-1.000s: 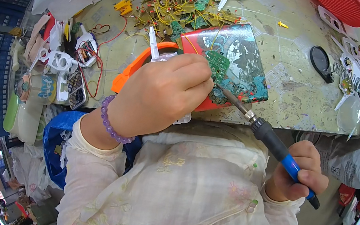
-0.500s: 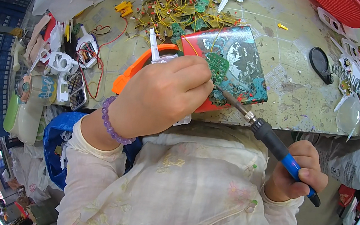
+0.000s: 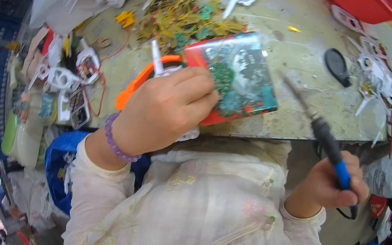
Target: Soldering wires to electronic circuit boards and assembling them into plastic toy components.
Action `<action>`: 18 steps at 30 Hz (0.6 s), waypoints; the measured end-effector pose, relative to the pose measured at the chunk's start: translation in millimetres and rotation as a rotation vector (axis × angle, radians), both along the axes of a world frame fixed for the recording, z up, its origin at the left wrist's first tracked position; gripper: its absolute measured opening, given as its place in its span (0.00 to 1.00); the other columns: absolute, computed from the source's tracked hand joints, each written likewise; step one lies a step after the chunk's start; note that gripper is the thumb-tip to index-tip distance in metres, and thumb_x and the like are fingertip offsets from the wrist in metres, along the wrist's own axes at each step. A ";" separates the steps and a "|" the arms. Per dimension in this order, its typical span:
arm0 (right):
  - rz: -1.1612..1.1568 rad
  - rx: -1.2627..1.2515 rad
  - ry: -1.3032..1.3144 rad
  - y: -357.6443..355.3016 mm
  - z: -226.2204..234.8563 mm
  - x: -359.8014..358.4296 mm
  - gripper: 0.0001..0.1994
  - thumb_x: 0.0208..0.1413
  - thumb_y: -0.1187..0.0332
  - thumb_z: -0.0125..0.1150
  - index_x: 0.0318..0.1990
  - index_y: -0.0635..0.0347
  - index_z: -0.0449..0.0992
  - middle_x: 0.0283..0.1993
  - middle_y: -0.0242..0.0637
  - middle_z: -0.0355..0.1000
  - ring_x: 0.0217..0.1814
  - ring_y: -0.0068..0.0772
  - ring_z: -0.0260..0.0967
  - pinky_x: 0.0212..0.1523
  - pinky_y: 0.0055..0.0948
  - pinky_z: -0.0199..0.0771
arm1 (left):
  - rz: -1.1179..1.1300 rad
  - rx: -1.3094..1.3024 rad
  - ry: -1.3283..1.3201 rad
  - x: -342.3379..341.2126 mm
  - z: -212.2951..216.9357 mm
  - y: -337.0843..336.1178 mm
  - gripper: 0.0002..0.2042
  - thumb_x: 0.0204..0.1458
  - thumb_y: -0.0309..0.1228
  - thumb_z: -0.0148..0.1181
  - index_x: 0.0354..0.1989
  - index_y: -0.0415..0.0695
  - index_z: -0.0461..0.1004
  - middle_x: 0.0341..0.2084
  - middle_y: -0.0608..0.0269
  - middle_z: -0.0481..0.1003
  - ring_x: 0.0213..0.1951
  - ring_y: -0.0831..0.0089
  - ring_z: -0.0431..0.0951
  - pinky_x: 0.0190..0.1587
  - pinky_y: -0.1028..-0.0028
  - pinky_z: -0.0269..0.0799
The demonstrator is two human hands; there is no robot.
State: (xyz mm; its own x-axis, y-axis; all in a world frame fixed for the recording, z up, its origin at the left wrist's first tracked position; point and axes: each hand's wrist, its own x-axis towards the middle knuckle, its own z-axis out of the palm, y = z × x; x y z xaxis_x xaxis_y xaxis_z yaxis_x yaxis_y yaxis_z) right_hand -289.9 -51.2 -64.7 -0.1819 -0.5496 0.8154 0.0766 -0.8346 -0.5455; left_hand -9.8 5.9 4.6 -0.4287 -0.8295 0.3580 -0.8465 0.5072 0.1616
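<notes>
My left hand (image 3: 171, 102), with a purple bead bracelet at the wrist, is closed over a green circuit board (image 3: 221, 82), gripping its near edge. The board lies above a red and teal flat box (image 3: 255, 80). Beneath that hand, an orange curved part (image 3: 131, 88) and a white plastic piece (image 3: 156, 57) stick out; how they join is hidden. In my right hand (image 3: 333, 184) is a soldering iron (image 3: 327, 137), gripped by its black and blue handle. Its metal tip, blurred, points up and left, apart from the board.
A heap of small boards with yellow wires (image 3: 182, 19) lies behind the box. White plastic parts (image 3: 63, 78) and red wires are at left. On the right sit a black oval part (image 3: 337, 67), more white housings (image 3: 382, 81) and a red basket (image 3: 370, 7).
The soldering iron has drawn away from the circuit board, to the right. My left hand and the board stay together; the whole view has shifted slightly.
</notes>
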 end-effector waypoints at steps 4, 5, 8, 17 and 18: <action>-0.603 0.088 -0.155 -42.0 22.8 -55.7 0.15 0.62 0.56 0.44 0.34 0.58 0.65 0.20 0.32 0.57 0.19 0.24 0.54 0.21 0.20 0.56 | -0.014 -0.027 -0.018 2.2 -4.1 -3.8 0.10 0.37 0.24 0.56 0.31 0.36 0.73 0.31 0.58 0.71 0.39 0.63 0.75 0.37 0.71 0.73; -0.758 0.119 -0.167 -50.9 34.9 -77.2 0.14 0.61 0.59 0.45 0.32 0.59 0.67 0.20 0.32 0.57 0.18 0.23 0.53 0.21 0.20 0.56 | -0.007 -0.045 0.012 0.9 -3.7 -3.5 0.09 0.37 0.22 0.58 0.30 0.36 0.73 0.30 0.58 0.71 0.38 0.63 0.76 0.36 0.71 0.73; -0.958 0.133 -0.094 -72.8 59.0 -112.0 0.13 0.58 0.63 0.50 0.28 0.63 0.70 0.22 0.31 0.61 0.17 0.18 0.53 0.19 0.17 0.53 | 0.002 -0.035 0.042 -1.7 0.4 -1.0 0.09 0.37 0.21 0.60 0.30 0.35 0.73 0.29 0.58 0.71 0.37 0.62 0.76 0.35 0.70 0.73; -0.515 0.484 0.313 -132.6 57.8 -81.4 0.15 0.61 0.58 0.52 0.35 0.63 0.71 0.22 0.27 0.63 0.23 0.15 0.58 0.25 0.18 0.58 | -0.003 -0.051 0.089 -1.1 -2.6 -0.6 0.08 0.38 0.21 0.59 0.30 0.36 0.73 0.30 0.58 0.72 0.36 0.62 0.76 0.35 0.70 0.74; -0.453 0.475 0.357 -139.4 47.5 -76.1 0.14 0.61 0.58 0.52 0.35 0.63 0.71 0.22 0.27 0.63 0.23 0.15 0.57 0.26 0.18 0.59 | -0.007 -0.039 0.085 -0.4 -2.7 -0.7 0.08 0.38 0.21 0.59 0.30 0.36 0.73 0.30 0.58 0.71 0.36 0.63 0.76 0.35 0.70 0.74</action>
State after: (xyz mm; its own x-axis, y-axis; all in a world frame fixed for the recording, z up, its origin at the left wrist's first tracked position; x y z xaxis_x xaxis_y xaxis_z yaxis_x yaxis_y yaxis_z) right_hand -366.0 -190.7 -17.2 -0.2432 -0.7917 0.5605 -0.4683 -0.4102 -0.7826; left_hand -10.2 5.2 1.9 -0.4017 -0.8111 0.4252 -0.8269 0.5208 0.2122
